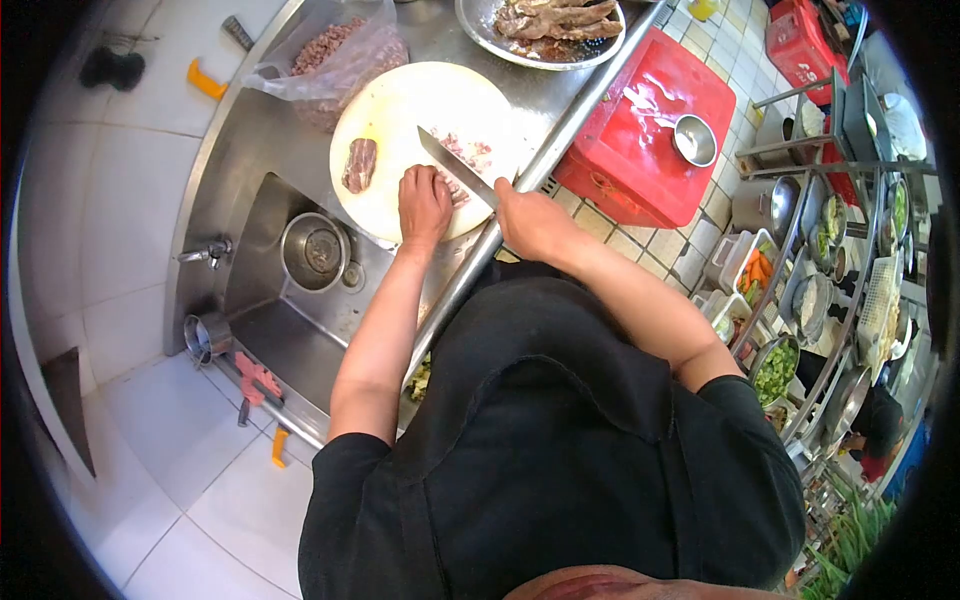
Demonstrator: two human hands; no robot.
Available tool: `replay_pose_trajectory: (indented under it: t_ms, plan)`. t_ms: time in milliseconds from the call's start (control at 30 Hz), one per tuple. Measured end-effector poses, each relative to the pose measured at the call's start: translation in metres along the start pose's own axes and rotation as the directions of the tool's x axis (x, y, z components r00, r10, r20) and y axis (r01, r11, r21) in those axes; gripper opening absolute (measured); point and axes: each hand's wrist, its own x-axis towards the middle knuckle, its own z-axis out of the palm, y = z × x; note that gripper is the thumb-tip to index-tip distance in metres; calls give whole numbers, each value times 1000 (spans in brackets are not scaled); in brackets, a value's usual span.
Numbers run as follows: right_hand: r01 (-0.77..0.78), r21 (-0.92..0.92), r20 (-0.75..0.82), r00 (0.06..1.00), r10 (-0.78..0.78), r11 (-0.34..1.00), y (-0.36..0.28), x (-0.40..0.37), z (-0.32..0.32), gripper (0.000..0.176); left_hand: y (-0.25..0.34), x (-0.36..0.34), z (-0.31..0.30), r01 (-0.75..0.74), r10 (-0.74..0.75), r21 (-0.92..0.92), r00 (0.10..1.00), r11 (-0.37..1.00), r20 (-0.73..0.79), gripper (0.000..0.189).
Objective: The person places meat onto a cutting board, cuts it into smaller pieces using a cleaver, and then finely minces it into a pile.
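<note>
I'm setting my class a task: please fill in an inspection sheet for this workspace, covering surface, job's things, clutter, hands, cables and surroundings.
Surface: steel counter with a sink; round pale cutting board on the counter.
Job's things: knife angled over the board; dark meat piece and chopped meat on it.
Clutter: translucent bag of reddish pieces and metal pan of meat beyond the board; metal pot in the sink.
Hands: right hand grips the knife; left hand, fingers curled, is beside the blade, its underside hidden.
Cables: nothing seen.
Surroundings: red box with metal bowl on top, tiled floor, metal racks.
</note>
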Motion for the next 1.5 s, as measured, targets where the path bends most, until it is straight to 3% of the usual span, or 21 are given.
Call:
replay_pose_trajectory:
  t_ms: [167, 400, 600, 700, 833, 1033, 1167, 1267, 1500]
  plan:
    - [-35, 8, 91, 995, 34, 999, -11, -28, -8, 24, 2, -2, 1, 23, -23, -35, 1000, 999, -11, 17]
    - [-25, -11, 112, 993, 26, 1000, -12, 1, 11, 22, 0, -1, 6, 58, -58, -48, 998, 997, -12, 15]
    - [37, 35, -33, 999, -35, 999, -7, 53, 34, 20, 1, -3, 7, 67, -67, -32, 998, 997, -16, 15]
    - [112, -31, -74, 991, -114, 993, 0, 76, 30, 22, 0, -2, 6, 22, -22, -31, 999, 999, -23, 14]
    - [126, -4, -157, 980, -125, 992, -3, 52, 19, 21, 2, -1, -4, 28, -31, -85, 999, 996, -34, 17]
    - [-34, -2, 28, 999, 34, 999, -14, -7, -8, 24, -10, -6, -8, 6, -6, -46, 1000, 999, 18, 21]
    - [-45, -41, 92, 995, 49, 998, -5, -26, -2, 25, -11, -6, -3, 8, -8, -59, 1000, 998, 11, 21]
    - [-30, -44, 72, 997, 33, 999, 10, -14, 20, 25, -8, -8, -5, 75, -74, -22, 995, 997, 63, 20]
    - [8, -58, -29, 1000, -9, 998, -5, 22, 15, 24, -13, -6, -2, 30, -30, -55, 1000, 998, 11, 19]
